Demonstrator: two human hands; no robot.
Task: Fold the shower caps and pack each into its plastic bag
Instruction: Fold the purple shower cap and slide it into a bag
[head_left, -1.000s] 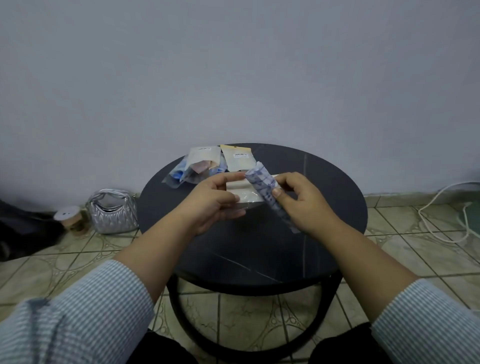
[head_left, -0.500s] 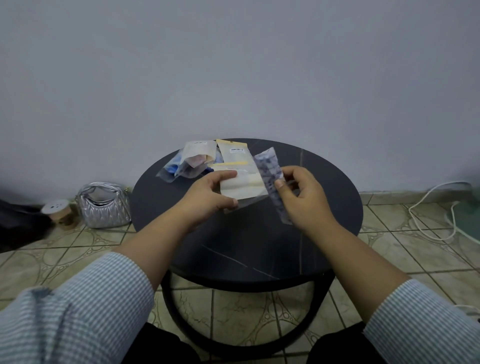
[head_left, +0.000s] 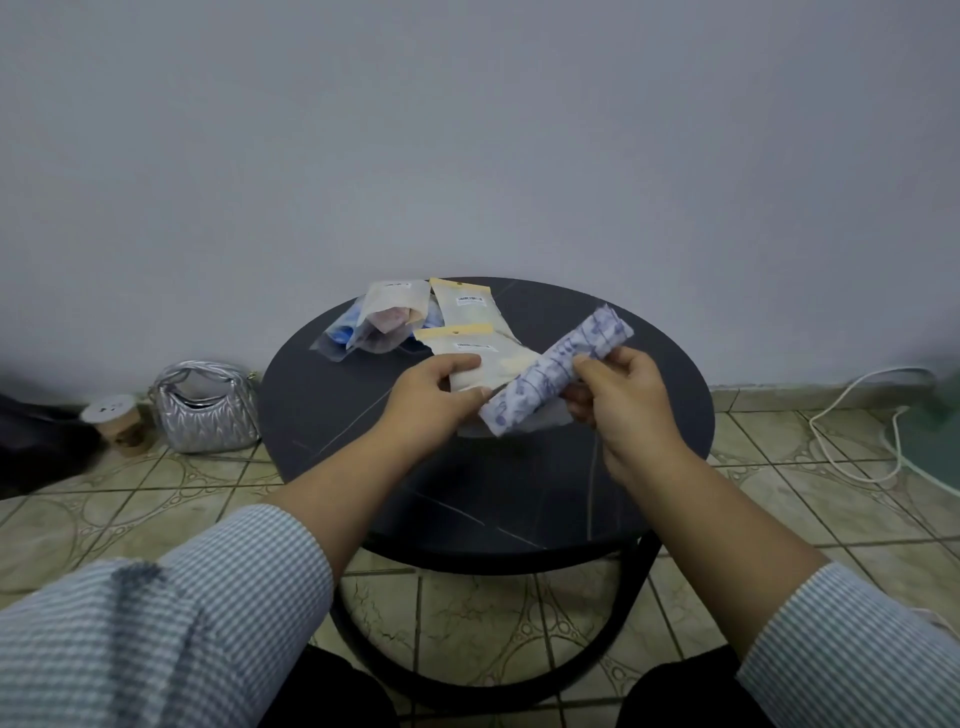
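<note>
A folded shower cap (head_left: 558, 371), lilac w/ blue print, rolled into a long strip, is gripped near its middle by the right hand (head_left: 626, 400), fingers curled round it w/ thumb on top. The strip runs diagonally: one end past the right fingertips toward the far side of the tabletop (head_left: 519, 499), the other end low, just beside the left thumb. A flat plastic bag (head_left: 480, 361) w/ a tan header strip & barcode label is pinched by the left hand (head_left: 434, 402), thumb on top, fingers (head_left: 462, 362) beneath; it is held just above the tabletop. The cap's low end lies across the bag's near edge, touching or almost so; whether it has entered the bag can't be told.

Step in hand, as judged: feeding the cap into its bag. To be done well, the bag mouth should be spread by the left fingers first, since thin film tends to cling shut. The roll should be kept tight by the right fingers & led in narrow end first, in line w/ the bag, not crosswise as now. If grip is loosened early, the slippery cap will prob. spring open & jam at the mouth.

Beyond the left fingertips, a filled bag pile (head_left: 384, 325) & another tan-header bag (head_left: 465, 306) lie on the tabletop, apparently packed already.
</note>
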